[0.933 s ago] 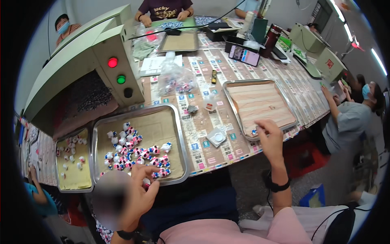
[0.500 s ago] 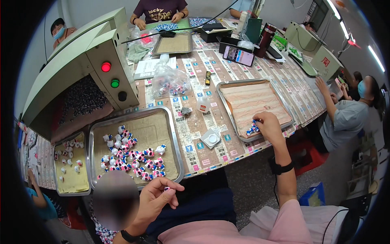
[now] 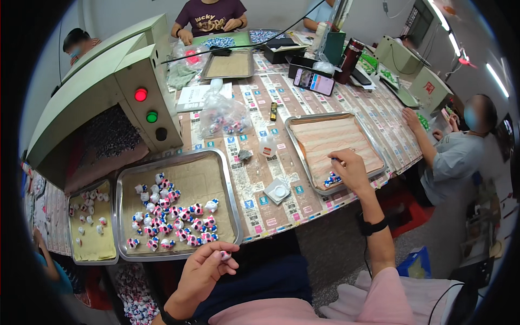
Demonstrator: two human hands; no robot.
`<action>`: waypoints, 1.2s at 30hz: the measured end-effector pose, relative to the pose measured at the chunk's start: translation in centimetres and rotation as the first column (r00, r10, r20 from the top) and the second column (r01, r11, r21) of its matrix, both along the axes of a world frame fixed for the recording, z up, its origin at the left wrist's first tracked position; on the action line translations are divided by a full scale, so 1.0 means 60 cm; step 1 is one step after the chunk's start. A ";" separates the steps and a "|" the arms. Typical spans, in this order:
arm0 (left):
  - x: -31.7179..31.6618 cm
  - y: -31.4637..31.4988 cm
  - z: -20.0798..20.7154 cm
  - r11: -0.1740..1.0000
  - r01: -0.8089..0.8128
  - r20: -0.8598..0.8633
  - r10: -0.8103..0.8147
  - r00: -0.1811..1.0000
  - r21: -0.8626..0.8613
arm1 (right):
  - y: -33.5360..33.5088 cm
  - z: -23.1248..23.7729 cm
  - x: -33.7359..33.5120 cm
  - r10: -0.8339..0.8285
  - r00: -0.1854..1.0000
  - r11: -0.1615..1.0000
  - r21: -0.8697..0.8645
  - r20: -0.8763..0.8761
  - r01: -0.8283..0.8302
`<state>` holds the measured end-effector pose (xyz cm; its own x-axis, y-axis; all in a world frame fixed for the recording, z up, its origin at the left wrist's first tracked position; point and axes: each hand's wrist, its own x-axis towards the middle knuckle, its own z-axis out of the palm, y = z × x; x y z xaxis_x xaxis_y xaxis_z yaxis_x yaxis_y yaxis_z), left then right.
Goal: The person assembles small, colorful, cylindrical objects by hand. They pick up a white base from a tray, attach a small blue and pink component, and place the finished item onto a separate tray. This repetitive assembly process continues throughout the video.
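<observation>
Your left grip [image 3: 207,269] pinches a small painted figure [image 3: 225,255] near the edge of the figure-filled tray [image 3: 208,173]. Your right grip [image 3: 352,169] holds a tiny blue piece [image 3: 335,159] over the pink-lined tray [image 3: 330,135] on the tabletop [image 3: 287,165].

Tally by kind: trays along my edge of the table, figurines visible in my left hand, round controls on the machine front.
Trays: 3 (small left tray, large middle tray, right tray)
Figurine in left hand: 1
Round controls: 3 (red control, green control, black control)
Total: 7
</observation>
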<state>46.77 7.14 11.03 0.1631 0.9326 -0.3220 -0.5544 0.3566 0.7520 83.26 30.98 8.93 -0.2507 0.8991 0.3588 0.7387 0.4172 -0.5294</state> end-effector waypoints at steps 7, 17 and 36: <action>0.013 0.006 0.004 0.999 -0.035 0.040 0.036 0.999 -0.020 | -0.082 0.037 -0.091 0.063 0.815 0.879 -0.354 -0.576 -0.318; 0.014 0.009 -0.011 0.998 0.038 0.207 -0.026 0.978 -0.053 | -0.133 0.039 -0.161 0.106 0.825 0.812 -0.431 -0.555 -0.394; 0.011 0.005 -0.021 0.993 0.037 0.201 -0.014 0.980 -0.110 | -0.099 0.002 -0.201 0.247 0.969 0.965 -0.091 -0.002 -0.246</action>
<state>47.45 7.44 9.80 0.2578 0.8868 -0.3835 -0.6785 0.4488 0.5815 71.20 25.04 9.03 -0.4716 0.8376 0.2758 0.6243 0.5380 -0.5664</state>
